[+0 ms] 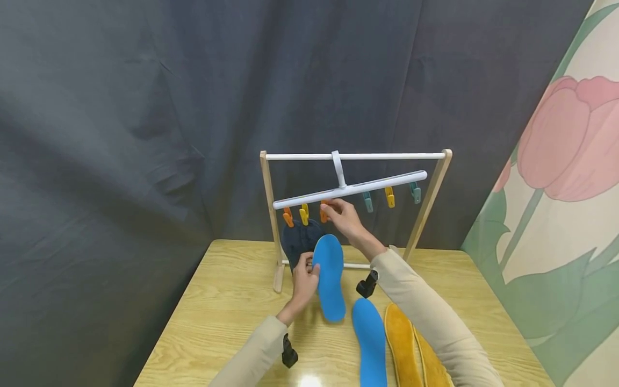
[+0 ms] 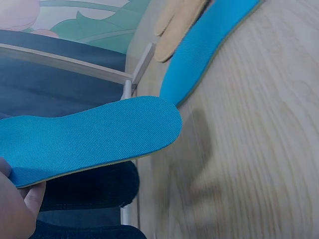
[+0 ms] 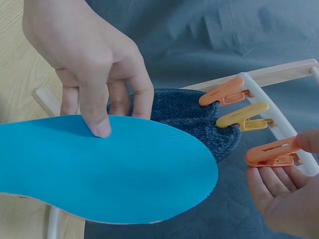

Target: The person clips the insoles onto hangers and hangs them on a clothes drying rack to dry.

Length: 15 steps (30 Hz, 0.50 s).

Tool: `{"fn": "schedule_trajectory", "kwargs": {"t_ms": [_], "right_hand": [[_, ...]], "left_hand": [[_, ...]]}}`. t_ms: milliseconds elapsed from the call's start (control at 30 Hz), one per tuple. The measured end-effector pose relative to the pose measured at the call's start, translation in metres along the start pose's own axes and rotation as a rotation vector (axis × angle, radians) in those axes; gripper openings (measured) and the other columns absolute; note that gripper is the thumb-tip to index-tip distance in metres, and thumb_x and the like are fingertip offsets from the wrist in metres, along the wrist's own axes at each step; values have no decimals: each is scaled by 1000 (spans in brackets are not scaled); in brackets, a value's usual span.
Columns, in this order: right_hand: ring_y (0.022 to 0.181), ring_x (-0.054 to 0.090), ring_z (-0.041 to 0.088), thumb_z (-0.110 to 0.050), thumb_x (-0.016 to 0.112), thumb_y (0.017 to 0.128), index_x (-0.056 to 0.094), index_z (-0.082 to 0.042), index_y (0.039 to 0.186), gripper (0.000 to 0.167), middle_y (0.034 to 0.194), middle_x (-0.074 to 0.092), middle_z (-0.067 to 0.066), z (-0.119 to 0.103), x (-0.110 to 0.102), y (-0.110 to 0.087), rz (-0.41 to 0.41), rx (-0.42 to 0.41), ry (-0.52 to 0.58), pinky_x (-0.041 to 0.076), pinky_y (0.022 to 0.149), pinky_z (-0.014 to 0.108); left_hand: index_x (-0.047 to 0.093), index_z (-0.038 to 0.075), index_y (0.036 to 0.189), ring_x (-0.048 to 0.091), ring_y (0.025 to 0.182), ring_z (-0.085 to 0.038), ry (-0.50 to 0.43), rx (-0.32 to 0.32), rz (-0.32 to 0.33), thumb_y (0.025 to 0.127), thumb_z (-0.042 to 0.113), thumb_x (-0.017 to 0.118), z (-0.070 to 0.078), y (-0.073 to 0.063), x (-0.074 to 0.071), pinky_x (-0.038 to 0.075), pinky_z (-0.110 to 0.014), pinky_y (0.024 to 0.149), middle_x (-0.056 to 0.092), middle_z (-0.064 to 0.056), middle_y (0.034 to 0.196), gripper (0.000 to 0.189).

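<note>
A bright blue insole point(image 1: 331, 279) stands upright in front of the hanger, its edge pinched between the thumb and fingers of my left hand point(image 1: 303, 284). My right hand point(image 1: 347, 221) pinches an orange clothespin point(image 3: 271, 152), third from the left on the white hanger bar point(image 1: 348, 190). In the right wrist view the insole's rounded end lies a short way from that clothespin. Two dark navy insoles point(image 3: 172, 104) hang just behind, held by another orange clothespin point(image 3: 222, 91) and a yellow clothespin point(image 3: 243, 114).
The hanger tilts down to the left on a wood-and-white rack point(image 1: 437, 188). Teal clothespins point(image 1: 368, 201) and a yellow one point(image 1: 389, 197) dangle on its right half. Another blue insole point(image 1: 371, 344) and two tan-orange insoles point(image 1: 402, 344) lie on the wooden table point(image 1: 193, 322), partly under my right sleeve.
</note>
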State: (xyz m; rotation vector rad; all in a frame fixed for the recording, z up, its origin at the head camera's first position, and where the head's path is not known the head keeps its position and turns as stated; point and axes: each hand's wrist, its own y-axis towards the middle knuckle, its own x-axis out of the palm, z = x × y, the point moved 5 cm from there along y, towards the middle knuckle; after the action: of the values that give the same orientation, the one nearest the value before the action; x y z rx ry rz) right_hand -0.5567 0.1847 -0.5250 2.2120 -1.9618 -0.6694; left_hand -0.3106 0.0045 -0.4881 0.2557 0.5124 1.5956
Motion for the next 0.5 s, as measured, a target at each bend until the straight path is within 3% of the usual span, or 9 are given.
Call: {"fn": "schedule_trajectory", "kwargs": {"t_ms": [67, 133, 200, 233, 267, 400, 433, 500], "right_hand": [[119, 56, 21, -38, 54, 102, 50, -18, 143, 45, 130, 57, 6, -30, 2, -10, -5, 57, -9, 46, 101, 39], [117, 56, 23, -33, 52, 104, 51, -12, 142, 43, 128, 58, 10, -55, 3, -21, 4, 56, -15, 47, 100, 41], [115, 57, 21, -34, 52, 104, 53, -14, 140, 41, 124, 59, 8, -71, 4, -28, 14, 62, -28, 48, 99, 42], [114, 58, 21, -35, 53, 103, 54, -14, 139, 42, 123, 60, 9, -99, 5, -40, 23, 80, -34, 48, 98, 42], [110, 59, 19, -40, 55, 102, 56, -16, 136, 42, 119, 61, 7, -107, 5, -45, 27, 68, -15, 50, 96, 40], [112, 57, 35, -24, 53, 105, 55, 2, 132, 38, 117, 59, 23, -201, 11, -84, 14, 115, 24, 47, 100, 42], [112, 56, 38, -21, 52, 105, 54, 5, 131, 37, 118, 58, 26, -244, 13, -102, 25, 145, 15, 46, 100, 42], [112, 55, 41, -14, 48, 106, 54, 9, 129, 33, 118, 56, 30, -267, 16, -112, 35, 163, 16, 46, 100, 43]], "left_hand": [[57, -3, 117, 54, 64, -15, -14, -5, 2, 95, -7, 55, 2, 2, 1, 45, -27, 60, 60, -19, 96, 23], [57, -4, 117, 53, 62, -14, -29, -8, 5, 95, -7, 55, 5, 4, 1, 43, -27, 57, 60, -19, 95, 23], [57, -4, 118, 52, 62, -13, -36, -22, 9, 96, -6, 55, 7, 5, 0, 42, -26, 56, 60, -17, 95, 23], [56, -3, 118, 52, 62, -12, -39, -30, 12, 96, -5, 55, 7, 6, 0, 42, -26, 56, 59, -16, 95, 23], [56, -3, 119, 51, 62, -12, -39, -39, 14, 96, -5, 55, 8, 6, 0, 42, -26, 56, 59, -14, 95, 23], [56, -3, 119, 50, 64, -13, -41, -67, 29, 96, -5, 54, 9, 9, -1, 42, -27, 59, 59, -15, 96, 23], [56, -3, 119, 50, 65, -14, -46, -72, 32, 96, -6, 55, 10, 10, -1, 42, -28, 60, 59, -16, 96, 23], [56, -3, 118, 53, 68, -17, -53, -74, 42, 95, -6, 55, 11, 12, -1, 43, -29, 62, 59, -16, 97, 23]]}}
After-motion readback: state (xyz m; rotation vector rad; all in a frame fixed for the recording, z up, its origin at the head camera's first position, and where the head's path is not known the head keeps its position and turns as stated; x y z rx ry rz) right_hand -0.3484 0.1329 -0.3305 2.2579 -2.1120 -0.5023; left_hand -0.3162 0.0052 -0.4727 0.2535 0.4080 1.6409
